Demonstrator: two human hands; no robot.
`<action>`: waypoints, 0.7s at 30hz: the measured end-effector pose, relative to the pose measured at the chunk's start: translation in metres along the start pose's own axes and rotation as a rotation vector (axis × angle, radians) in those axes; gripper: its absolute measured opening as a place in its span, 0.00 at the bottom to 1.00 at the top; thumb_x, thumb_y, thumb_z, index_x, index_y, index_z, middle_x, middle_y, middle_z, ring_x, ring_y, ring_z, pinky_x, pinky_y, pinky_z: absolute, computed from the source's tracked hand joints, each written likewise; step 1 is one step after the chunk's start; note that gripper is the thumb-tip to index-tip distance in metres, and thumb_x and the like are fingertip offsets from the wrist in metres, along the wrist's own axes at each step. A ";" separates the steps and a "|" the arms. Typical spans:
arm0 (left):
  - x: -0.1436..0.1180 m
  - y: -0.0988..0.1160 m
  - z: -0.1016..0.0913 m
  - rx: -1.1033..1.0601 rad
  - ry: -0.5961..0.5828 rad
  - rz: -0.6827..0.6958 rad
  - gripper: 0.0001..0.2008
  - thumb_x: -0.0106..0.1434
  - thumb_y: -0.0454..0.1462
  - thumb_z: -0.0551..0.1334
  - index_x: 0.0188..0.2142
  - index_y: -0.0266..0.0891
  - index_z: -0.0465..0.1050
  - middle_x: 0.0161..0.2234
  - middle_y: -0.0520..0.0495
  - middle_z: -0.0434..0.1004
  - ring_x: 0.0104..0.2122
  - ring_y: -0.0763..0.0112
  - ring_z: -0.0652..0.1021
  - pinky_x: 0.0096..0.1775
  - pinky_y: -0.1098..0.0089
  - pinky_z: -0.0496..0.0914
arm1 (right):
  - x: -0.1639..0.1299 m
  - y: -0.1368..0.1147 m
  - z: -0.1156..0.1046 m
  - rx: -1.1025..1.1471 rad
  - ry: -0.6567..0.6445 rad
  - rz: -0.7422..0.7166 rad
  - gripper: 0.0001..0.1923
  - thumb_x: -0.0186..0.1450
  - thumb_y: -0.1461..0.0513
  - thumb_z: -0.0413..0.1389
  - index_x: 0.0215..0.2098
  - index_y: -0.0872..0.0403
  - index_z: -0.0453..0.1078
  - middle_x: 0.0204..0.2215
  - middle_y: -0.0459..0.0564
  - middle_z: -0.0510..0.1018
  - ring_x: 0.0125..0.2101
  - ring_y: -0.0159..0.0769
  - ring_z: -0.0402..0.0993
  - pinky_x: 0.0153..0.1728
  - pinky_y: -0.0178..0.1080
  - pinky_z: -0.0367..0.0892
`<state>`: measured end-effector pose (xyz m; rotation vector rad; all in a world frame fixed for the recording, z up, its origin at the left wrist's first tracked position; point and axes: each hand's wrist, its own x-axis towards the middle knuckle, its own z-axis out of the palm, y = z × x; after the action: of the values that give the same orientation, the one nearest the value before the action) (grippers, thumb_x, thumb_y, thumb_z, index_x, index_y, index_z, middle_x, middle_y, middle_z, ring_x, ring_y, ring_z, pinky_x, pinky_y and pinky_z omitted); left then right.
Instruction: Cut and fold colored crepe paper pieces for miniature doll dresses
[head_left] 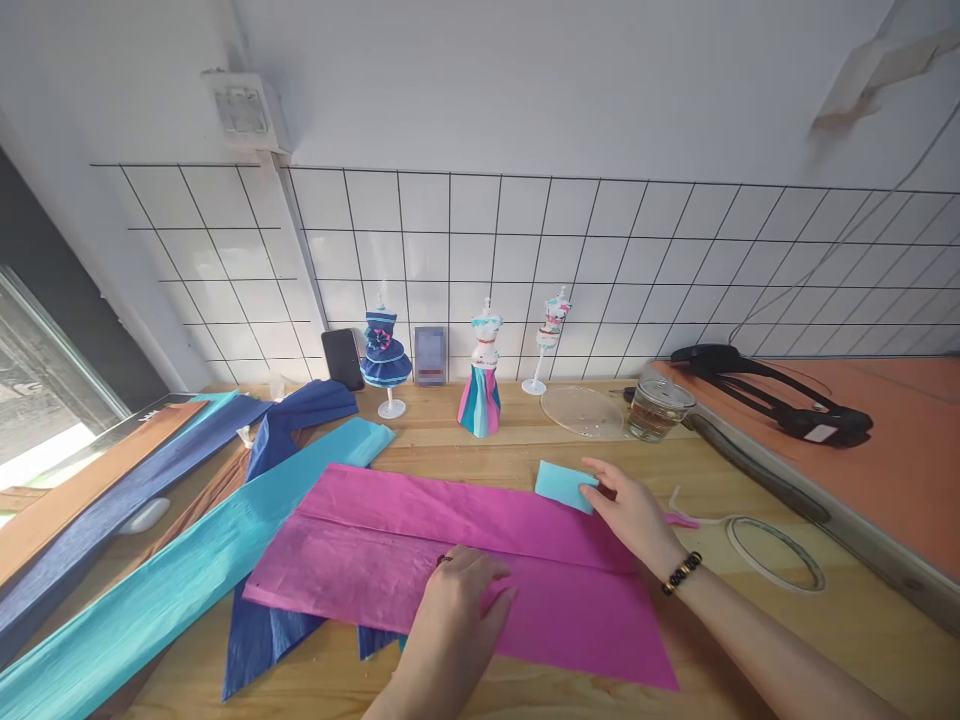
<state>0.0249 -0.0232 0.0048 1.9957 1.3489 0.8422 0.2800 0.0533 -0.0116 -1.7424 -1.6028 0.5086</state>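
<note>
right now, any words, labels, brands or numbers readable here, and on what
None can be read.
Grey card against the wall grid: print too blurred.
White label on the black tool: too small to tell.
Dark box edge at left: white marks, unreadable.
</note>
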 end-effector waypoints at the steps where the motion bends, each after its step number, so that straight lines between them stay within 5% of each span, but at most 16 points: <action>1: 0.000 0.000 0.000 0.021 0.001 0.004 0.06 0.55 0.33 0.60 0.32 0.40 0.75 0.31 0.45 0.77 0.35 0.59 0.74 0.39 0.64 0.64 | 0.003 0.001 0.001 -0.034 -0.002 -0.006 0.22 0.59 0.60 0.50 0.51 0.55 0.64 0.42 0.56 0.77 0.48 0.42 0.69 0.44 0.41 0.64; 8: 0.002 -0.002 0.000 0.106 0.013 0.002 0.08 0.55 0.29 0.57 0.31 0.39 0.74 0.31 0.47 0.76 0.35 0.62 0.73 0.38 0.65 0.65 | 0.015 0.012 0.008 -0.245 -0.003 -0.072 0.19 0.59 0.60 0.49 0.49 0.54 0.66 0.35 0.53 0.79 0.41 0.44 0.73 0.39 0.43 0.66; 13: 0.002 -0.005 0.001 0.126 0.003 -0.016 0.09 0.55 0.29 0.57 0.31 0.39 0.74 0.32 0.47 0.76 0.35 0.63 0.73 0.38 0.65 0.65 | 0.011 0.011 -0.001 -0.325 0.025 -0.179 0.20 0.61 0.61 0.48 0.50 0.56 0.64 0.43 0.58 0.75 0.41 0.46 0.72 0.42 0.48 0.65; 17: 0.003 -0.006 0.001 0.131 -0.002 -0.010 0.08 0.55 0.29 0.57 0.31 0.39 0.74 0.31 0.47 0.76 0.35 0.63 0.73 0.38 0.65 0.65 | -0.022 -0.004 -0.013 -0.322 -0.023 -0.307 0.19 0.62 0.57 0.49 0.51 0.52 0.64 0.46 0.54 0.73 0.45 0.43 0.69 0.47 0.46 0.64; 21: 0.004 -0.006 0.003 0.142 0.009 0.014 0.07 0.56 0.29 0.57 0.30 0.38 0.74 0.30 0.47 0.76 0.34 0.64 0.73 0.38 0.66 0.65 | -0.072 -0.021 -0.018 -0.393 -0.277 -0.532 0.25 0.61 0.51 0.52 0.56 0.47 0.59 0.51 0.50 0.70 0.50 0.41 0.67 0.49 0.44 0.66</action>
<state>0.0251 -0.0178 -0.0013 2.1130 1.4374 0.7818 0.2667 -0.0216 0.0031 -1.4522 -2.3932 0.1835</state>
